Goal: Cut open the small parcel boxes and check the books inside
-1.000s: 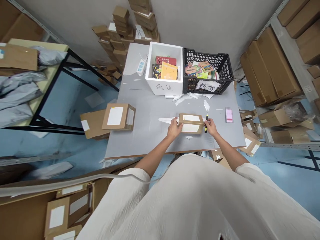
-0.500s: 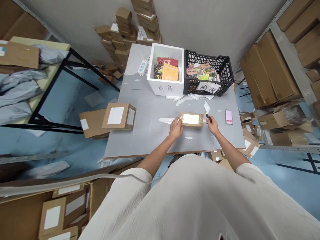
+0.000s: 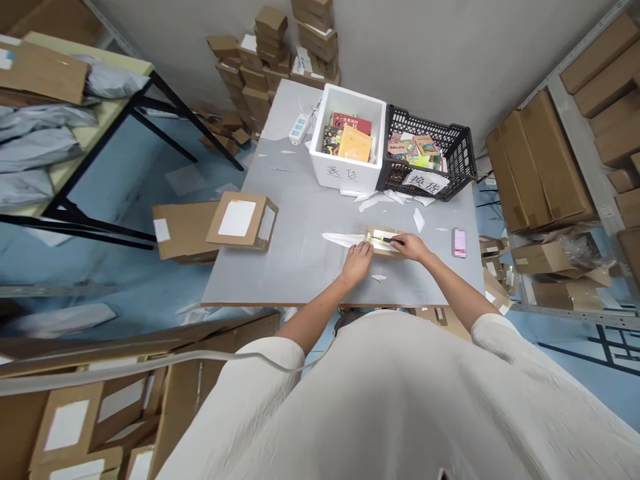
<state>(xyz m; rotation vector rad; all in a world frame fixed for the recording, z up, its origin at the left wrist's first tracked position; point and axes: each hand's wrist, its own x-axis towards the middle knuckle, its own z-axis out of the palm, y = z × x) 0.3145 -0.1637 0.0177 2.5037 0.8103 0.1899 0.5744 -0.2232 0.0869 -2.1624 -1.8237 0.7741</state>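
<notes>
Partly under the right hand, clutching a cutter, the box touches left hand, grip unclear.

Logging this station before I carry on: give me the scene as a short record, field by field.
surface: gray table
work item: small box, white label on top
left: left hand touching the box's left end
right: right hand holding a yellow-and-black cutter over the box
blade contact: too small to tell
far side: white bin and black crate, both holding books
table's right: pink-screened phone
</notes>
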